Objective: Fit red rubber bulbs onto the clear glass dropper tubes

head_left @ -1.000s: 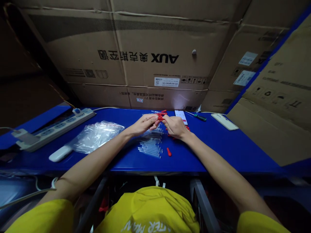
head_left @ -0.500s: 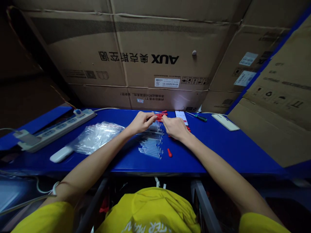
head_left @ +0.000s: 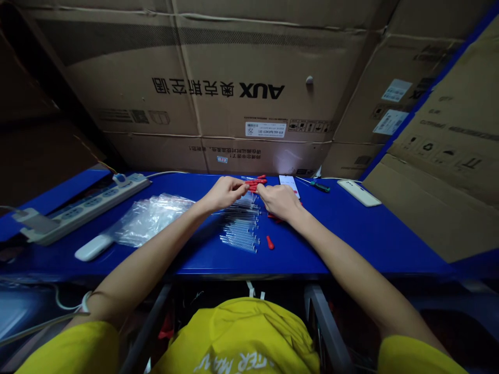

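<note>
My left hand [head_left: 226,193] is closed in a pinch above the far part of the glass tubes; its fingers hide what they grip. Close beside it on the right, my right hand [head_left: 278,200] pinches at a red rubber bulb between the two sets of fingertips, partly covered by the fingers. Several red rubber bulbs [head_left: 257,182] lie just beyond the fingertips, and others show in part under my right hand. Thin clear glass tubes [head_left: 239,234] are spread in a row below the hands. One separate red bulb [head_left: 270,242] lies to the right of their near end.
Clear plastic bags [head_left: 156,218] lie left on the blue table [head_left: 304,259], partly over a white device [head_left: 93,248]. A power strip [head_left: 89,208] stands farther left. Behind my right hand are a phone [head_left: 288,182], a screwdriver [head_left: 319,186] and a pale phone-like slab [head_left: 358,192]. Cardboard [head_left: 218,57] walls the back.
The view has shifted slightly, so everything sits a little farther left and up. Both hands stay pinched together at nearly the same spot over the tubes.
</note>
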The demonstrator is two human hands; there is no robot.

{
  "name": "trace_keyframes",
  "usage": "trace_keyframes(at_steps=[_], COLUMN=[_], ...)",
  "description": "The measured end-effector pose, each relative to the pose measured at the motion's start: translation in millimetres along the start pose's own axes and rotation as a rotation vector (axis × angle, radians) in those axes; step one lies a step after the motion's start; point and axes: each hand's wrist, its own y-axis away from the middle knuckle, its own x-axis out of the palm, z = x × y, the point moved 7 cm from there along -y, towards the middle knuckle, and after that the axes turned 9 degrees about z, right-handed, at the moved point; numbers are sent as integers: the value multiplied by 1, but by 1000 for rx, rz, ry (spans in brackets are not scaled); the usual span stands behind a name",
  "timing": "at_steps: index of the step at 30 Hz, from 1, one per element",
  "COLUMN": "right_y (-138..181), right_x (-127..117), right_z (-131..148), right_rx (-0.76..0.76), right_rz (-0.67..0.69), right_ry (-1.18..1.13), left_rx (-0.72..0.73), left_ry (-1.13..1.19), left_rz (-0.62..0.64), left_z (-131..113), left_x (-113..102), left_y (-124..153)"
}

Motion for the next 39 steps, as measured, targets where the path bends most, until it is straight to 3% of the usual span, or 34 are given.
trace_keyframes(at_steps=[4,10,12,15,18,24,31,35,39], right_y=[-2,-2,-1,1,3,5,5,4,4], right_x=[5,1,-3,-5,-5,-1,6,8,8], right_z=[8,10,6,1,-1,3,0,0,-1], right_rx=[27,99,99,32,-31,-97,-131,-143,-108], right_rz=[26,41,31,18,0,-50,-71,-93,-84], right_ry=[27,10,5,14,33,42,35,14,-27], left_rx=[-44,-236,-219,-6,170,96,133,191,137], left_ry=[-333,-609,-634,-590,-567,-679,-581,-531,-523], left_rz=[-123,-226,-186,-31,22,176,272,275,214], left_z=[-3,-13,-15,-17,-20,-17,-13,-15,-13], left_x=[5,8,6,9,13,28,21,17,13], left_y=[1,9,9,6,7,6,7,8,8])
